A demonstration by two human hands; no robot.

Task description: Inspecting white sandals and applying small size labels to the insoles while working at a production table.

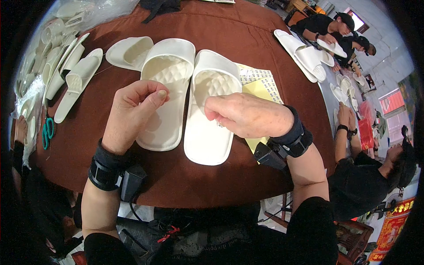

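Note:
Two white slide slippers lie side by side before me, toes pointing away: a left slipper [165, 128] and a right slipper [208, 139], both with quilted insides. Above the left one hovers my left hand [132, 112], thumb and forefinger pinched together. My right hand [249, 115] is closed over the right slipper, its fingertips curled near the strap opening. Whatever either hand pinches is hidden or too small to name. Partly under my right hand are a yellow sheet [264, 91] and a white sheet of small printed labels [257, 73].
Another white slipper [128, 51] lies behind the pair. At left are a slipper on its side [79, 84], teal-handled scissors [48, 131] and a bagged slipper pile [48, 51]. More slippers [300, 55] rest on the brown cloth [238, 26] at right. Several co-workers sit around.

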